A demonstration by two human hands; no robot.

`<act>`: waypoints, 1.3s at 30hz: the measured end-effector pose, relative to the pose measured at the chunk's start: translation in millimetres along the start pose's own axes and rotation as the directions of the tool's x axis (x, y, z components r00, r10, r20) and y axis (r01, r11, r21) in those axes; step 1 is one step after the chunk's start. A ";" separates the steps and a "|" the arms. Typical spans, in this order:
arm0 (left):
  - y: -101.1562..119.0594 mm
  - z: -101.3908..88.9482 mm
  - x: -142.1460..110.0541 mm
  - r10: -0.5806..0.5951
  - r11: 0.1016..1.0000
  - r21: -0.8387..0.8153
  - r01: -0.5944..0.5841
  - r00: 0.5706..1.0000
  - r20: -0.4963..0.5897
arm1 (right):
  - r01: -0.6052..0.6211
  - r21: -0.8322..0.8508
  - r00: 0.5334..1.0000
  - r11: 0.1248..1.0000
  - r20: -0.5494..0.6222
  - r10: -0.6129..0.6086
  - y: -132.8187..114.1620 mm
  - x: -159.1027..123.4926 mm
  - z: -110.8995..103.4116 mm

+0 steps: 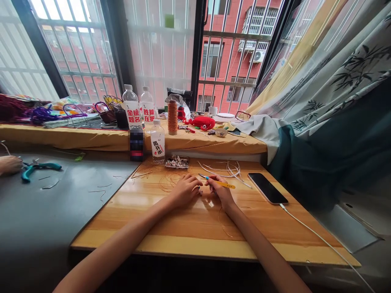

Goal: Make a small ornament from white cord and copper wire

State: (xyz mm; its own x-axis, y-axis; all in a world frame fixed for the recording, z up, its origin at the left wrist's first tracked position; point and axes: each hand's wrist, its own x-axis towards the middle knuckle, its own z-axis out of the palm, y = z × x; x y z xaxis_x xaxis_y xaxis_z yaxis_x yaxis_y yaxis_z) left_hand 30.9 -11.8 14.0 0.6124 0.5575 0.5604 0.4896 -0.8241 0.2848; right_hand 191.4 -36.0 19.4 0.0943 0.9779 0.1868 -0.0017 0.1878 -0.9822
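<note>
My left hand (185, 189) rests over the wooden board with its fingers bent together at a small silvery piece (200, 191), too small to name. Close to it on the right, my right hand (222, 193) grips yellow tweezers (226, 185), their dark tip pointing left above my left fingertips. Thin copper-coloured wire (165, 182) lies in loose loops beside my left hand. Another fine wire (220, 221) curves on the board below my right hand. Beyond the hands is a small clear tray (177, 162) of mixed little parts.
White cords (233, 171) and a phone (267, 188) with a charging cable lie on the right. A water bottle (157, 142) stands behind the board, and a copper wire spool (172, 118) on the sill. At far left, another person's hand (10, 164) is by teal pliers (39, 167).
</note>
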 end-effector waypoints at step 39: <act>-6.8 -1.1 0.7 0.064 0.998 0.000 -0.065 0.988 0.142 | -0.106 0.229 0.992 0.968 -0.038 0.118 4.0 3.0 -3.1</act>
State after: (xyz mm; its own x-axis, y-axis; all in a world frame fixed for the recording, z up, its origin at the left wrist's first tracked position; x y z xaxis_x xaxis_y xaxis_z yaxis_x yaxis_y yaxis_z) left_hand 27.4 -6.0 13.3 0.7244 0.5119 0.4617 0.4489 -0.8586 0.2477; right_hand 194.8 -32.6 16.0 0.1316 0.9889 0.0689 -0.2399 0.0993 -0.9657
